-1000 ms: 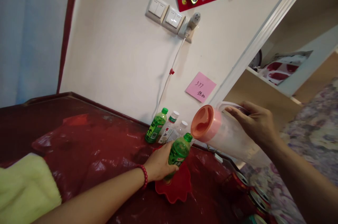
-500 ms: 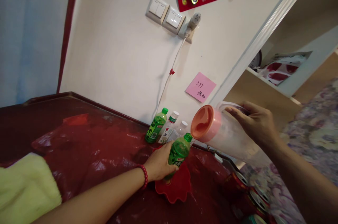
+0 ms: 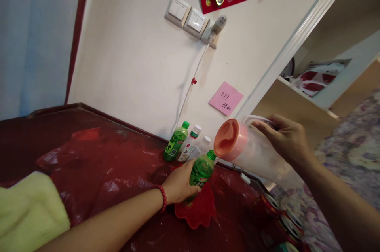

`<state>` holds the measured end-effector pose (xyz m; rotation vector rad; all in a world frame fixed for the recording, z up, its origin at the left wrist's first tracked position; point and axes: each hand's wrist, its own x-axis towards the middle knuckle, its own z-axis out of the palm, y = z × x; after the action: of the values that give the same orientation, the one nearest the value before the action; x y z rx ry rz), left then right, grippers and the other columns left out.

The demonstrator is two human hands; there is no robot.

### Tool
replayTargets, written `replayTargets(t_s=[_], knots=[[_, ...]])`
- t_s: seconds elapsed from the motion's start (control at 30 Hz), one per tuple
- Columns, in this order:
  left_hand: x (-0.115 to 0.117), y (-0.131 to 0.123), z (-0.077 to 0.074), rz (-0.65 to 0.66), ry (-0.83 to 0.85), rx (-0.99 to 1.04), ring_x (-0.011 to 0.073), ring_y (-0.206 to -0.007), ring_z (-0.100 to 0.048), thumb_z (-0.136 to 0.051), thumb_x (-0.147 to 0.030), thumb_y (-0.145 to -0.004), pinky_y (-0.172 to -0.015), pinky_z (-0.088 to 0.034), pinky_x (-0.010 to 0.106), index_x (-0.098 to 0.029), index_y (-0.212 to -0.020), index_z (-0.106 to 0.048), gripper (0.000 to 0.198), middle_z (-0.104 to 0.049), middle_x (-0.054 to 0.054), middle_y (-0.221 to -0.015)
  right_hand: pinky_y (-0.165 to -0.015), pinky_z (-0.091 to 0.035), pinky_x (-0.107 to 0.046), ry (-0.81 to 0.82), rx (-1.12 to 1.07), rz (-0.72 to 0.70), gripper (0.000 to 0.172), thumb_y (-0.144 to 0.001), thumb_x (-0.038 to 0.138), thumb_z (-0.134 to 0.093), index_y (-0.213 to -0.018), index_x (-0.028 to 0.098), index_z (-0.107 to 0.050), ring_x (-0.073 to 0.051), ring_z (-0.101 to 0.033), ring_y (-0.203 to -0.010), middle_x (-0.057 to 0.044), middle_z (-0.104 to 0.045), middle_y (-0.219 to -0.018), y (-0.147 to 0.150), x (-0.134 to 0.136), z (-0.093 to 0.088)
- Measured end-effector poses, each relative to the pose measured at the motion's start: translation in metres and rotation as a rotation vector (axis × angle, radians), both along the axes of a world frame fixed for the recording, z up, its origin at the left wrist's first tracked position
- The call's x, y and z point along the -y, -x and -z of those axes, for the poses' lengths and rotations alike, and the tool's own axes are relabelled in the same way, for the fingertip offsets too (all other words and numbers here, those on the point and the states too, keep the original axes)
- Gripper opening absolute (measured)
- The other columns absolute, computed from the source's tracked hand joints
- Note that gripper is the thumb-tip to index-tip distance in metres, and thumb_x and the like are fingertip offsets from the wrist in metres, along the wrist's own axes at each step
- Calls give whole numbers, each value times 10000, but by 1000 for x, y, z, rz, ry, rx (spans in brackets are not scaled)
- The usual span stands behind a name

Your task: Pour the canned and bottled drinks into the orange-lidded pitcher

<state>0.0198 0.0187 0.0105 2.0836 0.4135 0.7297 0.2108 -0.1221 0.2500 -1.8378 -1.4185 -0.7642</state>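
Note:
My left hand (image 3: 181, 184), with a red bead bracelet at the wrist, is wrapped round a green drink bottle (image 3: 202, 169) with a green cap-coloured top. The bottle stands over a red scalloped dish (image 3: 196, 210), and its lower part is partly hidden by my fingers. From the right, my right hand (image 3: 286, 137) grips the handle of a clear pitcher (image 3: 261, 159) with an orange lid (image 3: 228, 139). The pitcher is tilted, its lid facing left, close beside the bottle's top. I cannot make out any liquid flowing between them.
Behind the held bottle, another green bottle (image 3: 175, 141) and two clear bottles with white caps (image 3: 194, 133) stand by the wall. Several cans (image 3: 286, 226) are at the lower right. A yellow cloth (image 3: 32, 208) lies on the dark red table (image 3: 97, 173) at left.

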Motion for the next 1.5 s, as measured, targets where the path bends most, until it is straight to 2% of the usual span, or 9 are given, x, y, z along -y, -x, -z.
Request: replayTargets(t_s=[0.53,0.7,1.03,1.23,1.5], knots=[[1,0,0,2,1,3,323,-1299,-577,-782,-271,-671,-1109,-438,418,-222,-1418,-463,813,-604,124,-1422,-522,-293,-300,11,30,-17,490,-784,703,-686,-722,216,-676,-144,-393,-567,36,-449,-568,2,-3,-2],[-1,0,-2,15,-10,38,311,-1262,-601,-756,-241,-676,-1090,-452,398,-245,-1378,-491,751,-629,98,-1384,-522,-314,-283,21,62,-35,473,-801,680,-686,-754,209,-694,-141,-426,-566,29,-497,-582,4,-5,-4],[-2,-1,2,19,-19,44,311,-1261,-601,-749,-242,-684,-1095,-446,396,-250,-1391,-474,759,-627,92,-1382,-530,-309,-288,13,81,-65,455,-812,646,-693,-677,213,-651,-129,-401,-549,42,-444,-551,9,-8,-5],[-1,0,0,5,-14,41,315,-1256,-606,-753,-241,-681,-1091,-454,401,-250,-1373,-494,740,-632,91,-1382,-537,-324,-293,9,86,-66,458,-795,668,-696,-742,212,-694,-134,-412,-547,37,-467,-554,10,-9,-6],[-2,-1,-1,30,-7,57,310,-1338,-550,-735,-223,-699,-1148,-411,412,-244,-1400,-476,748,-578,101,-1463,-540,-322,-284,15,131,-79,482,-806,685,-677,-732,209,-680,-130,-410,-542,38,-464,-557,14,-12,-10]])
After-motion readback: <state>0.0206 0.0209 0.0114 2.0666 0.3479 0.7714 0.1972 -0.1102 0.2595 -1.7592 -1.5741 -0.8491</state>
